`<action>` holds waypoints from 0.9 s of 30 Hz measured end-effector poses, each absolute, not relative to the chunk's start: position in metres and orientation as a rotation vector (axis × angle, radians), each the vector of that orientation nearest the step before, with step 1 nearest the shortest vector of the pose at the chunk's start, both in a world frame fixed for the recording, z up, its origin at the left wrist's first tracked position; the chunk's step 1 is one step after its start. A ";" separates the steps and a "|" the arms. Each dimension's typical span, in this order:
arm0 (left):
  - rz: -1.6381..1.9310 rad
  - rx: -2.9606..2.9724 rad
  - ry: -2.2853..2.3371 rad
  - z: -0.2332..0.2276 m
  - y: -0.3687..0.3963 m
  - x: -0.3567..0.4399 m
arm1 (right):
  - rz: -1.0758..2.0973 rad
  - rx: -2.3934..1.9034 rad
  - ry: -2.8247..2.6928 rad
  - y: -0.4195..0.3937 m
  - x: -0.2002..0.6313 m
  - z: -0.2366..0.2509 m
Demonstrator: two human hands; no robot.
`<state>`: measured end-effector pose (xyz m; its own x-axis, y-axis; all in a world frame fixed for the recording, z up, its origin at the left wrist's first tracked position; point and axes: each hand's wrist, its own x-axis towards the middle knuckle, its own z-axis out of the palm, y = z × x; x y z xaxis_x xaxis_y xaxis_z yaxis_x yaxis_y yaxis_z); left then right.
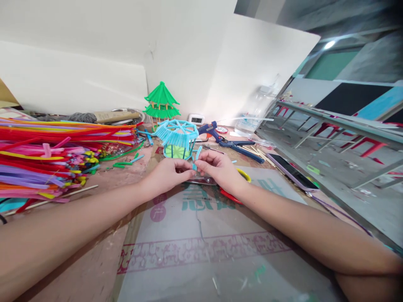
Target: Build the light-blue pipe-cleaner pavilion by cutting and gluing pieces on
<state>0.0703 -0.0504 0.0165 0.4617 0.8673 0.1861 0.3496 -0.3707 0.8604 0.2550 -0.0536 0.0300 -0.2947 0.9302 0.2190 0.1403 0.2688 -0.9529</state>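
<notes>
Both hands meet in front of the blue pavilion model: the left hand and right hand pinch a short blue pipe-cleaner piece between their fingertips. A slip could drop the piece, and a nudge forward could dent the model's fringe; the glue gun lies just behind.

Both forearms stretched forward, left hand and right hand meeting fingertip to fingertip (fingers pinched).
</notes>
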 end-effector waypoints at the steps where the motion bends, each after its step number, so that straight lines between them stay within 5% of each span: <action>1: 0.838 1.923 1.013 0.017 -0.050 0.070 | 1.125 -0.997 -1.658 -0.053 0.255 0.030; 27: 0.846 1.878 1.018 0.019 -0.049 0.069 | 1.097 -1.012 -1.650 -0.050 0.259 0.025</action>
